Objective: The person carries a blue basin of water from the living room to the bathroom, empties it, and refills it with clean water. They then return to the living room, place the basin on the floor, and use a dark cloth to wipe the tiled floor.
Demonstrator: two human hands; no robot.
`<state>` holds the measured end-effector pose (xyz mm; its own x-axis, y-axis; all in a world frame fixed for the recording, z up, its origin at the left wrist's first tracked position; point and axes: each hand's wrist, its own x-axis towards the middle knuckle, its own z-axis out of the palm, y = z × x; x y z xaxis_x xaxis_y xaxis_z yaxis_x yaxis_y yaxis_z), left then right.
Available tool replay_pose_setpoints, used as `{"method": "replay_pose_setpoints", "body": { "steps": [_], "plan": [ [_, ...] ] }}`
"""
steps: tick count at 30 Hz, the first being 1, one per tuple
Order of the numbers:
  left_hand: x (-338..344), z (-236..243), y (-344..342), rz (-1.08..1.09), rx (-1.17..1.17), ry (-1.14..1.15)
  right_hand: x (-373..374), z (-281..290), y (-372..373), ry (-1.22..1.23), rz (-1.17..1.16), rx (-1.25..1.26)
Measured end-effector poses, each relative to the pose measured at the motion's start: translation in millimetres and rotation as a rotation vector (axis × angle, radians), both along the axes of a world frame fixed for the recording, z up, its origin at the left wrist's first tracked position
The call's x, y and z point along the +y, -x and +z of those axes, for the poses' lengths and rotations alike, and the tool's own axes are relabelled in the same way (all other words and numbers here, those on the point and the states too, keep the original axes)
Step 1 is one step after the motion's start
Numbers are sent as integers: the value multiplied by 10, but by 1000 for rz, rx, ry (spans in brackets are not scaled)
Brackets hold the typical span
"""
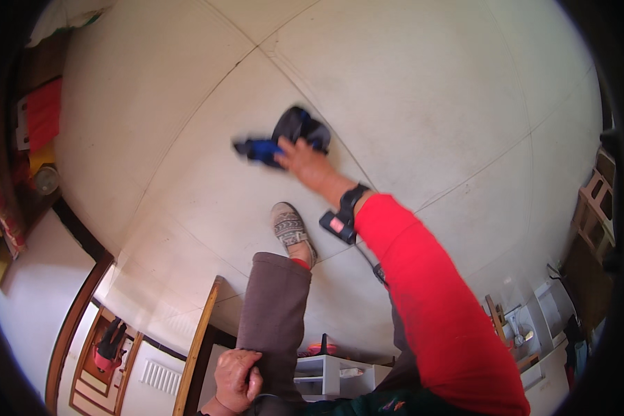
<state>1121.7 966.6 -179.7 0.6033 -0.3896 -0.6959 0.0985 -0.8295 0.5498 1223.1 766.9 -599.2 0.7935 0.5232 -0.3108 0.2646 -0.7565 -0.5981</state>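
My right arm, in a red sleeve, reaches forward over the pale floor. At its end my right hand (308, 164) is closed on a black and blue cloth-like thing (301, 125). Motion smears it, so its exact kind does not show. One dark blue end sticks out to the left of the fingers. My left hand (236, 380) is curled into a loose fist beside my left thigh, with nothing visible in it. A black band with a small box (339, 226) sits around my right wrist.
My patterned shoe (289, 225) stands on the tiled floor (430, 104). A grey-white shelf unit (340, 374) is at the lower middle, with a wooden edge (200, 343) to its left. Red and yellow items line the left side. A person (108, 350) shows at the lower left.
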Motion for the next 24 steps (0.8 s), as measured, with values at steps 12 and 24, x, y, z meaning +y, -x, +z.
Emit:
{"method": "replay_pose_setpoints", "body": {
  "steps": [12, 24],
  "plan": [
    [110, -139, 771, 83, -168, -31, -2033, 592, -91, 302, -894, 233],
    [141, -409, 97, 88, -183, 1, -2780, 2125, -1034, -146, -1351, 254]
  ]
}}
